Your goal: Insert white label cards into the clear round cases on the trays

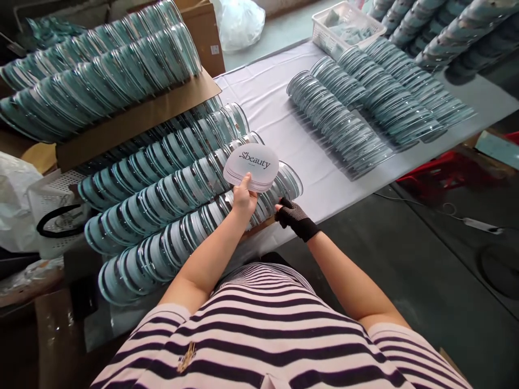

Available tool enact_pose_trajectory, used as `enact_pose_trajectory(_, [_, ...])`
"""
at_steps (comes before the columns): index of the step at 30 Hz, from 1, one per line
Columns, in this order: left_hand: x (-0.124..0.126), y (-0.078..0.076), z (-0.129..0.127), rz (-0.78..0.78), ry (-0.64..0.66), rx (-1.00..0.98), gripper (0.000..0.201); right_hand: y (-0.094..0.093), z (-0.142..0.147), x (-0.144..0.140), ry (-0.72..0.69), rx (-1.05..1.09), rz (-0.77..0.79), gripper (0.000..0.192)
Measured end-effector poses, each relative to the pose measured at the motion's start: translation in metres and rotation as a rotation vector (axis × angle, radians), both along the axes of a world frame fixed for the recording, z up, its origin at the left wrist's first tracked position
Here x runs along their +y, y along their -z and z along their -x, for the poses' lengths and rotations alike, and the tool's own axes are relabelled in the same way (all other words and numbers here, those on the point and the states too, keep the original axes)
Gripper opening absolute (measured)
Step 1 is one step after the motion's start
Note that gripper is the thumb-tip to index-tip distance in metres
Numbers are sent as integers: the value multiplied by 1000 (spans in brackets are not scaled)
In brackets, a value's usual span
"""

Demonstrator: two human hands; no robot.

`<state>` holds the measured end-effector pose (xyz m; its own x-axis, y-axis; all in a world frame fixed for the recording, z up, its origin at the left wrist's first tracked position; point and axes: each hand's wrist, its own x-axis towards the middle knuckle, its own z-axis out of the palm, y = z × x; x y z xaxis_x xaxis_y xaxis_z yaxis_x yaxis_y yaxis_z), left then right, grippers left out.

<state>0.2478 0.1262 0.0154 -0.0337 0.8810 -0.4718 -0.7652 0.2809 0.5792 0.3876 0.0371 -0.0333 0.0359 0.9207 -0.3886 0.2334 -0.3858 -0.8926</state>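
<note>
My left hand (244, 199) holds a small stack of white rounded cards printed "beauty" (251, 166) up above the nearest rows of clear round lids. My right hand (292, 215), in a black fingerless glove, rests at the end of the front row of lids (190, 232), touching the last piece near the table edge. The lids lean on each other in long overlapping rows, each with a pale blue insert.
More rows of lids (365, 108) lie on the white tablecloth (267, 97) at the right. A cardboard sheet (133, 116) carries further rows at upper left. A white basket (344, 24) stands at the back. Dark floor with a power strip (482, 224) lies right.
</note>
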Motion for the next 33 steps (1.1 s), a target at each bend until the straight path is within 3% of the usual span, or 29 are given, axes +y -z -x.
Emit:
enact_pose_trajectory(2, [-1, 0, -3, -34, -7, 29, 32, -3, -3, 1, -41, 274, 58, 50])
enact_pose_trajectory(3, [-1, 0, -4, -51, -10, 50, 31, -7, -6, 2, -81, 258, 79, 51])
enact_pose_trajectory(5, [-3, -1, -7, -78, 0, 95, 31, -18, -13, 8, -118, -41, 44, 45])
enact_pose_trajectory(8, [-9, -6, -7, -110, 23, 138, 33, -40, -26, 26, 59, -531, -252, 41])
enact_pose_trajectory(11, [-21, -10, 0, -168, 60, 146, 36, -57, -30, 47, 207, -605, -511, 56])
enact_pose_trajectory(14, [-34, -9, 14, -213, 73, 174, 40, -65, -16, 51, 116, -677, -634, 69])
enact_pose_trajectory(18, [-44, 1, 32, -200, 9, 267, 33, -60, 27, 28, 76, -820, -807, 70])
enact_pose_trajectory(20, [-47, 5, 39, -165, 3, 262, 28, -54, 44, 18, 109, -749, -774, 59])
enact_pose_trajectory(22, [-49, 5, 45, -131, 19, 199, 28, -49, 49, 13, 228, -630, -673, 49])
enact_pose_trajectory(25, [-46, -2, 55, -80, 16, 108, 31, -49, 31, 1, 490, -573, -569, 46])
enact_pose_trajectory(27, [-38, -11, 61, -50, -29, 81, 34, -52, 12, -20, 550, -631, -541, 45])
enact_pose_trajectory(30, [-21, -22, 64, -34, -60, 33, 35, -54, -6, -65, 411, -817, -440, 40])
enact_pose_trajectory(33, [-7, -23, 58, -46, -13, -12, 31, -47, -3, -99, 190, -1016, -331, 39])
